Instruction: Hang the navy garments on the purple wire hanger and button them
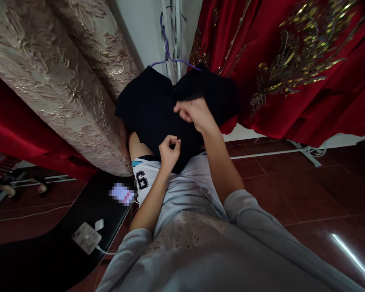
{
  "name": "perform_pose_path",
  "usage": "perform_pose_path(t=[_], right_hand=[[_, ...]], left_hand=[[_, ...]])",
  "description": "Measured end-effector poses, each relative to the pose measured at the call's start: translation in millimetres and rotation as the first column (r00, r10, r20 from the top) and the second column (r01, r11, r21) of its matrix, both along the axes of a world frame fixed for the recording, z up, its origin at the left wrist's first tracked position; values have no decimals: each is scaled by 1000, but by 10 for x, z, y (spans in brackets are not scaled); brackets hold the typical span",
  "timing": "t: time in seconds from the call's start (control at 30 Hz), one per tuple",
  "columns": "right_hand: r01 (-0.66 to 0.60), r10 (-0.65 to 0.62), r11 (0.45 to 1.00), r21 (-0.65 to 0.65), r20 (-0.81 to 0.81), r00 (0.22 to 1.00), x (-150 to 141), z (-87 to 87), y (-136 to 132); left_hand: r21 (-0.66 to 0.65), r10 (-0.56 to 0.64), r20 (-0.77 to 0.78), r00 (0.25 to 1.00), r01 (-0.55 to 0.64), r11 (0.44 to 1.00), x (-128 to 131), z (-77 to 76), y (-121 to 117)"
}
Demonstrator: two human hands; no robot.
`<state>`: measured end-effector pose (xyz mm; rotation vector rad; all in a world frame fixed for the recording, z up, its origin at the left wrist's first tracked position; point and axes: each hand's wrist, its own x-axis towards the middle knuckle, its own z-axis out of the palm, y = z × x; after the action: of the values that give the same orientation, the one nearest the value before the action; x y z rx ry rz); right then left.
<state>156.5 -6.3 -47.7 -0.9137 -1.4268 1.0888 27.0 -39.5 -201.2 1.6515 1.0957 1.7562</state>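
Observation:
A black garment [152,105] is spread over my lap and knees, its far end up by a purple hanger [167,56]. My left hand [170,153] is over the garment's near part, thumb and forefinger bent together in a ring. Whatever it pinches, if anything, is too small to make out. Farther up and to the right, my right hand [194,111] is raised above the cloth with its fingers curled and closed. Slight blur covers its fingertips, so I cannot see what is between them.
Beige embossed fabric [88,81] hangs at left, red sequined fabric [292,77] at right. A white metal rack [173,36] stands ahead. On a black surface [57,227] at left lie a lit, pixelated phone [123,194], a small white case [99,224] and a pale block [86,238] with a cable.

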Motion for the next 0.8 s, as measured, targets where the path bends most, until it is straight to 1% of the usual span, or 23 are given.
perform_pose_path(t=[0.07,0.1,0.13,0.17,0.2,0.27,0.3,0.37,0.4,0.43,0.5,0.57,0.63,0.67,0.7,0.73,0.77,0.8], right_hand=[[135,-126,989,55,-139,982,-76,300,179],[182,-163,980,85,-190,968,-111,398,233],[216,-188,970,111,-220,957,-138,454,262],[239,-203,961,139,-233,951,-154,470,267],[250,-210,955,162,-229,950,-156,454,254],[235,-199,953,189,-194,961,-130,367,201],[212,-180,957,200,-168,969,-111,322,172],[170,-146,959,228,-119,982,-90,265,130],[166,-144,955,247,-105,984,-95,258,120],[181,-158,946,268,-107,982,-110,259,118],[260,-233,919,297,-122,965,-158,250,134],[362,-347,878,314,-104,932,-207,172,165],[438,-457,834,336,-23,889,-254,-1,182],[455,-495,820,348,30,868,-284,-113,176],[455,-511,816,356,80,856,-323,-230,157],[439,-507,824,358,121,853,-376,-344,126],[410,-483,841,353,150,862,-440,-447,84],[372,-445,861,346,160,881,-512,-535,35]], left_hand=[[2,22,-87,996,-22,1000,76,-43,50],[-5,9,-133,991,-10,1000,100,-32,68],[-13,-20,-182,983,18,1000,112,11,81],[-17,-60,-229,972,57,998,110,89,93],[-9,-99,-264,959,100,995,94,203,108],[67,-143,-264,954,166,984,26,523,158],[132,-143,-224,964,176,975,-20,711,201],[273,-131,-106,986,156,949,-112,1091,325],[315,-132,-68,989,146,938,-148,1261,403],[334,-139,-56,989,150,931,-172,1408,486],[322,-164,-61,985,175,931,-192,1631,643],[302,-172,-59,983,182,936,-217,1787,765],[332,-116,-50,992,126,935,-326,1915,856],[370,-53,-40,998,64,927,-430,1966,898],[404,29,9,1000,-30,914,-567,2001,940],[416,112,93,989,-141,898,-729,2006,982],[392,179,192,965,-243,887,-900,1970,1024],[335,213,278,937,-302,892,-1064,1886,1063]])
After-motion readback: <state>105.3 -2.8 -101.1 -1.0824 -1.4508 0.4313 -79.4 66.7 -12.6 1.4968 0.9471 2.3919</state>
